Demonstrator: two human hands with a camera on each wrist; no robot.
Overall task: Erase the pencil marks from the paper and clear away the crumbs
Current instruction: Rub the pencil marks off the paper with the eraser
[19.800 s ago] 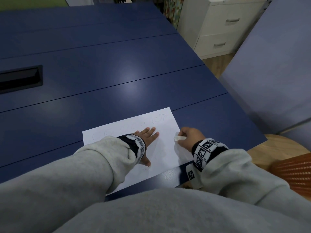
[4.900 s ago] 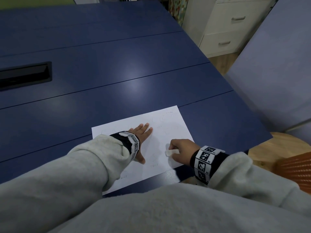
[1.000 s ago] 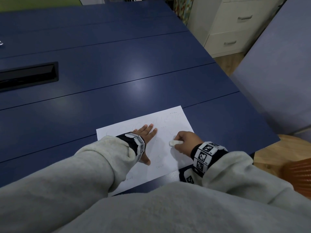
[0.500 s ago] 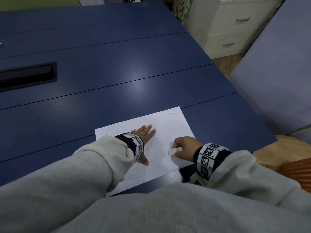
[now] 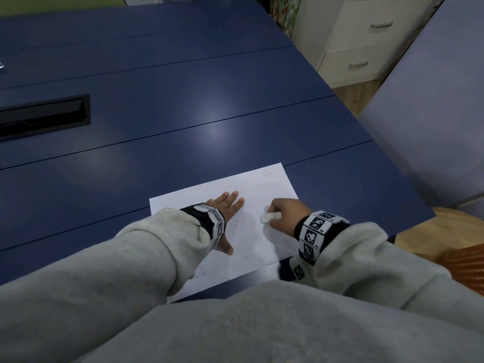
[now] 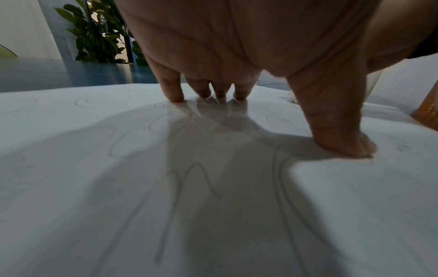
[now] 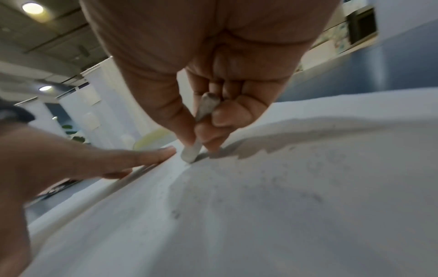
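Eraser tip on the paper, near the bench's front right corner.
Left hand (image 5: 225, 205) lies flat, fingers straight, pressing the paper (image 5: 272, 239) onto the bench (image 5: 183, 100); right hand (image 5: 284, 214) pinches the eraser (image 5: 268, 216), tip touching the sheet amid grey crumbs (image 7: 272, 180).

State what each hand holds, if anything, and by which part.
The right hand pinches a white eraser along its middle, both ends showing. The left hand holds nothing; it presses flat on the paper.
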